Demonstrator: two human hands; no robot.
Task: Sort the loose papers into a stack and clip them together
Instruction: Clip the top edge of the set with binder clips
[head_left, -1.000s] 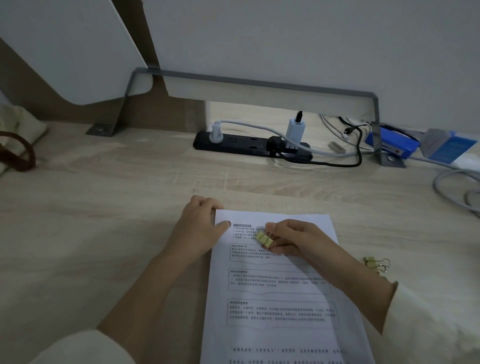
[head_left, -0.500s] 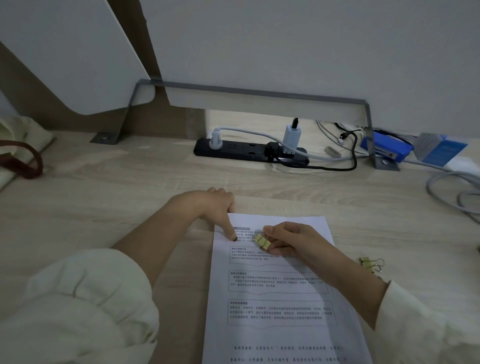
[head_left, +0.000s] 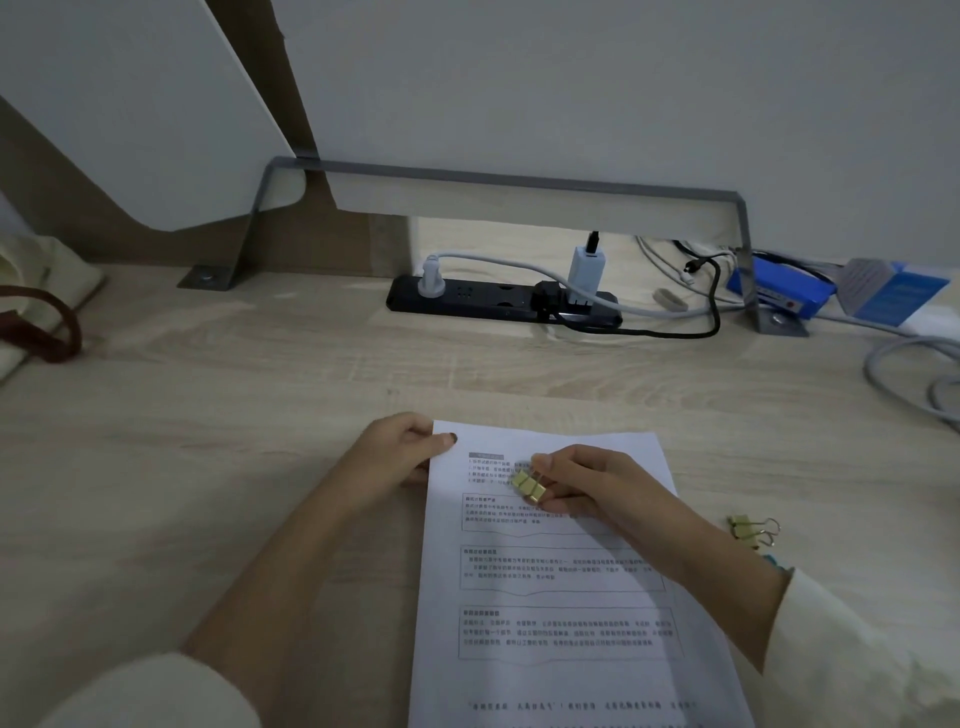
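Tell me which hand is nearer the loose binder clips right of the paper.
Right. The right hand, pinching gold clips over the paper stack, is left of the loose clips; the left hand grips the stack's far left corner.

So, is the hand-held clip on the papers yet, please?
No: the right hand pinches the gold clip over the papers, off every edge.

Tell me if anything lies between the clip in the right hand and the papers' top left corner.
Nothing visible lies between the binder clip in the right hand and that corner of the papers. The left hand pinches the corner itself, thumb on top.
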